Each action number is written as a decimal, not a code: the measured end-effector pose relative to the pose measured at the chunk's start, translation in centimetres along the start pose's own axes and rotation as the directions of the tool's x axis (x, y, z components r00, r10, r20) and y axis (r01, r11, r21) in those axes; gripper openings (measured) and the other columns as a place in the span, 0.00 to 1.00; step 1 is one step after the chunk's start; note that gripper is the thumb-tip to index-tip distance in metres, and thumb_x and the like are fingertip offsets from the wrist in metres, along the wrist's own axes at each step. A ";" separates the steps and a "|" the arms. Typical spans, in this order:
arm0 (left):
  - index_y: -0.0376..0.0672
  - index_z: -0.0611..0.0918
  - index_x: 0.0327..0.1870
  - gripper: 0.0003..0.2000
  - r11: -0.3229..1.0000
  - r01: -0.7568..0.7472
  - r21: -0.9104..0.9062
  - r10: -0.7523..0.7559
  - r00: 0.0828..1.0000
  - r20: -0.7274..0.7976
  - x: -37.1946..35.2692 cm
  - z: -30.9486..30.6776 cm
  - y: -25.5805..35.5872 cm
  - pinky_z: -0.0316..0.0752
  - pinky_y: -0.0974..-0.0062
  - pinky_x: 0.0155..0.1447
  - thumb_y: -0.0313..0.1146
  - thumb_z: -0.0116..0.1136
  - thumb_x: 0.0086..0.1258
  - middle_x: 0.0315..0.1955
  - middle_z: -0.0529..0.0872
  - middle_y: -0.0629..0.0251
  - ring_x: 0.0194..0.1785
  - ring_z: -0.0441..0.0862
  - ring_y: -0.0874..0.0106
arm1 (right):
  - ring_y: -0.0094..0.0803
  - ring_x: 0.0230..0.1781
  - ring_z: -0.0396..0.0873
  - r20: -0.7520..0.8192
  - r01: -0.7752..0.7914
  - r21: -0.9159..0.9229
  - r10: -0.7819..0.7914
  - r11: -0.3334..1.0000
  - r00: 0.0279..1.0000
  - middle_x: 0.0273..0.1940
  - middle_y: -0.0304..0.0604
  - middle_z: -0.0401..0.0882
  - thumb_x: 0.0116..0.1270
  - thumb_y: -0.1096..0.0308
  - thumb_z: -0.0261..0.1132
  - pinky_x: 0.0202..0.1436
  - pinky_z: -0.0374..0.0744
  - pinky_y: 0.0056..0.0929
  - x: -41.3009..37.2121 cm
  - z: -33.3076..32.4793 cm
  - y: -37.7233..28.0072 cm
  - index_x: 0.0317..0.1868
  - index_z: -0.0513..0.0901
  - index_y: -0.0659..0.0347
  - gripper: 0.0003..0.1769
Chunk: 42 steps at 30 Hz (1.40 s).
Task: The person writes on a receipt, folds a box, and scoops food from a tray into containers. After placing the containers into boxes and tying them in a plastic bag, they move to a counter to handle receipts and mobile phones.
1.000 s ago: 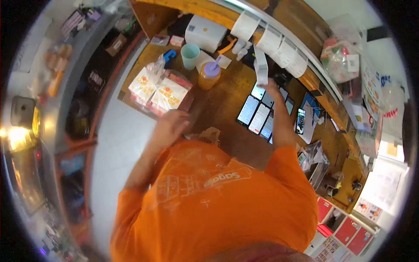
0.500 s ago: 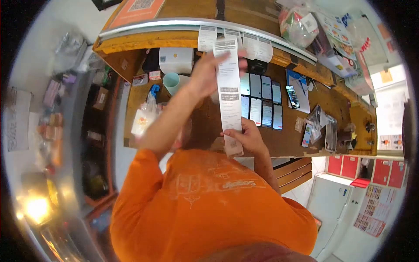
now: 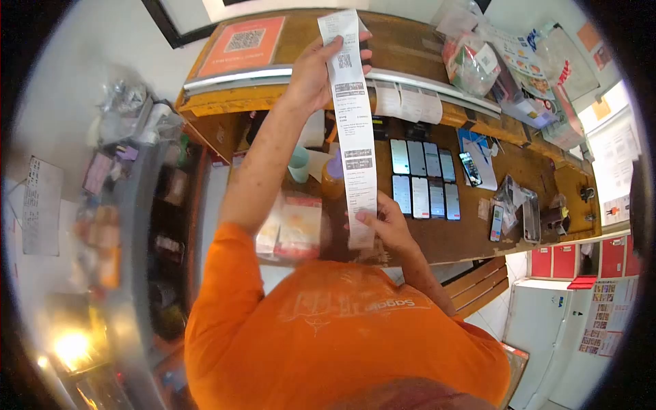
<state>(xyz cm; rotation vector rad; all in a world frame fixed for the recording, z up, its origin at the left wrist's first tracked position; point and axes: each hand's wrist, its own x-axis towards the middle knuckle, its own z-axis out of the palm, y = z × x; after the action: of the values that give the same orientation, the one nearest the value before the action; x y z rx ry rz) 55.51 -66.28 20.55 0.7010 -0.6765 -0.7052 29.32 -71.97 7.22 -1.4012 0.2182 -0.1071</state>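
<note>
A long white printed receipt [image 3: 353,133] stretches upright between my two hands, with dark text blocks and a QR code near its top. My left hand [image 3: 316,76] grips the upper end, its thumb on the front and fingertips showing past the right edge. Lower down, my right hand [image 3: 393,231] pinches the bottom end between thumb and fingers. Behind the strip, partly covered, stands a bottle [image 3: 333,179] with a purple top and orange-brown body. Several lit phones [image 3: 427,179] lie in rows on the brown desk [image 3: 444,236], to the right of the receipt.
More receipts [image 3: 408,102] hang from the shelf edge. A pale green cup [image 3: 298,165] and plastic-wrapped packets [image 3: 297,229] are on the left. Further right are another phone [image 3: 470,168], a handheld device [image 3: 496,222] and a metal tray [image 3: 531,219]. An orange QR sign [image 3: 244,42] lies on top.
My left hand has moved up to the receipt's top end, above the shelf edge, and more of the strip shows. My right hand still holds the bottom. The view has shifted slightly.
</note>
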 end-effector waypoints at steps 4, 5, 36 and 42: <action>0.31 0.66 0.60 0.16 0.971 -0.032 0.235 0.046 0.998 -0.052 1.4 -2.3 1.2 0.83 0.64 0.48 0.31 0.37 0.76 0.53 0.79 0.54 0.47 0.81 0.63 | 0.25 0.42 0.76 -0.220 0.181 -0.059 -0.190 0.982 0.957 0.42 0.40 0.79 0.70 0.62 0.59 0.45 0.76 0.23 5.4 1.6 1.9 0.51 0.76 0.66 0.17; 0.31 0.67 0.59 0.16 0.926 -0.063 0.373 0.073 0.997 -0.011 2.1 -3.2 1.2 0.83 0.64 0.48 0.30 0.37 0.76 0.53 0.79 0.54 0.47 0.81 0.63 | 0.25 0.40 0.76 -0.277 0.195 -0.053 -0.202 0.979 0.939 0.42 0.40 0.79 0.70 0.61 0.58 0.44 0.76 0.22 7.0 2.1 1.8 0.50 0.77 0.66 0.17; 0.41 0.83 0.43 0.16 -0.231 -0.422 0.876 0.311 0.821 0.478 -8.5 -9.8 -3.9 0.69 0.59 0.59 0.23 0.59 0.50 0.42 0.84 0.67 0.51 0.78 0.66 | 0.26 0.39 0.79 -0.380 0.151 0.413 0.019 0.898 0.925 0.38 0.42 0.81 0.65 0.65 0.61 0.42 0.78 0.23 17.7 5.7 3.4 0.42 0.80 0.66 0.12; 0.42 0.79 0.52 0.19 -0.271 -0.392 0.879 0.139 0.888 0.438 -10.8 -8.0 -3.2 0.61 0.55 0.66 0.31 0.60 0.58 0.53 0.79 0.63 0.56 0.75 0.65 | 0.23 0.34 0.79 -0.411 0.174 0.010 -0.155 0.985 0.899 0.33 0.39 0.82 0.65 0.61 0.63 0.36 0.77 0.22 22.3 1.7 7.9 0.38 0.83 0.68 0.15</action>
<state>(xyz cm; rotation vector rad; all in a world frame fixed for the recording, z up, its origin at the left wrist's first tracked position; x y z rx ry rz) 54.11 -57.23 10.14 1.9510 -1.5635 0.5362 51.00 -73.59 -2.23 -1.3380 0.4419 -0.5474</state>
